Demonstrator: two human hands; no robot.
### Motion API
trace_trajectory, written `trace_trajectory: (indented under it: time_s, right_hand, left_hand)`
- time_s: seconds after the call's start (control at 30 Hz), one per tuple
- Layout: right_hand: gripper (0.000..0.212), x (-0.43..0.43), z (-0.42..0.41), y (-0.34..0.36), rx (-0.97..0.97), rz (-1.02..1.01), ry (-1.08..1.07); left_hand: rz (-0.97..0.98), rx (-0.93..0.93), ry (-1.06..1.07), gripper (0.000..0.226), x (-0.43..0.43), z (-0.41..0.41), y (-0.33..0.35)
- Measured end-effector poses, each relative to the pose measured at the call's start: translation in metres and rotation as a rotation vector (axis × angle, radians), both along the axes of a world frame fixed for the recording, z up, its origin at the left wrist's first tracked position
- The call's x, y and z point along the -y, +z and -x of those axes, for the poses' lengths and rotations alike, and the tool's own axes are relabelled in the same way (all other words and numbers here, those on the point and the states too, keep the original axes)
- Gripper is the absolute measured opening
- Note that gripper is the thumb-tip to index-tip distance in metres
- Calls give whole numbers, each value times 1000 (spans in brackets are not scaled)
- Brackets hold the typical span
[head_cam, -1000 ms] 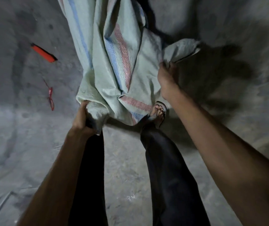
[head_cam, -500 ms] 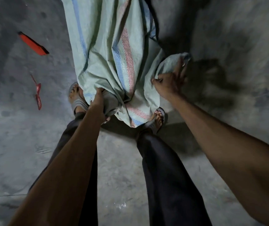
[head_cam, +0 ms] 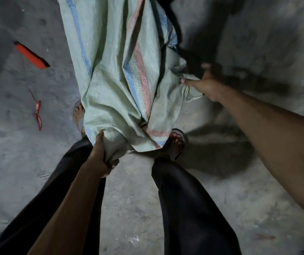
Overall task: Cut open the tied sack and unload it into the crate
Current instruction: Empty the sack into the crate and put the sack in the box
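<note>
Head view: risk is the sack (head_cam: 121, 74) slewing sideways and spilling off target, since only the left hand (head_cam: 99, 155) has a fist bunched round a near corner while the right hand (head_cam: 208, 83) is blurred, fingers spread, just touching the other corner. Sack runs away from both hands, over the feet (head_cam: 177, 142); crate not visible.

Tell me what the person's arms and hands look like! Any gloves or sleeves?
No gloves, and no sleeves in view: the left hand and right hand are bare, and so are the left forearm and right forearm. I see no watch, bracelet or ring, though the right hand is blurred. Lower down, the person wears dark trousers and open-toed sandals.
</note>
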State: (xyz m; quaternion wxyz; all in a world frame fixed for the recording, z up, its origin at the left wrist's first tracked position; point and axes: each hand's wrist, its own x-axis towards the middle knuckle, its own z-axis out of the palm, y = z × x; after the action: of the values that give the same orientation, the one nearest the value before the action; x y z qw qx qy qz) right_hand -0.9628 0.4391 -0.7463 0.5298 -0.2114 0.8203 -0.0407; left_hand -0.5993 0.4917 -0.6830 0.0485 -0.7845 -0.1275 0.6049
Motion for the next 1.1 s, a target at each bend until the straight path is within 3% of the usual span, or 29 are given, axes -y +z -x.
trace_trajectory:
  time_s: [0.07, 0.13, 0.23, 0.3, 0.4, 0.57, 0.73, 0.87, 0.97, 1.1]
  right_hand:
    - [118, -5, 4, 1, 204, -175, -153]
    - [129, -7, 4, 2, 151, -305, -43]
    - [112, -12, -4, -1, -51, -262, 219]
    - [98, -15, -10, -2, -94, -219, 278]
    - [76, -19, -22, -4, -114, -155, 235]
    - [51, -27, -52, 37, -184, 109, 52]
    - [50, -1, -79, 158, -245, 217, -186]
    - [44, 42, -123, 286, -196, 275, -241]
    - [41, 63, -149, 375, -173, 286, -277]
    - [38, 93, -164, 469, -188, 285, -429]
  left_hand:
    - [15, 55, 49, 54, -3, 6, 4]
    - [39, 58, 58, 47, -5, 13, 2]
    - [80, 62, -42, 40, -7, 22, -6]
    - [113, 93, -161, 35, -7, 30, -12]
    - [193, 134, -259, 23, -5, 37, -13]
    - [356, 112, -200, 18, 10, 19, 29]
    - [550, 19, -165, 27, 61, -8, 135]
    - [668, -55, -159, 29, 121, -13, 245]
    - [702, -76, -251, 18, 171, -20, 322]
    - [779, -199, -325, 28, 243, -30, 401]
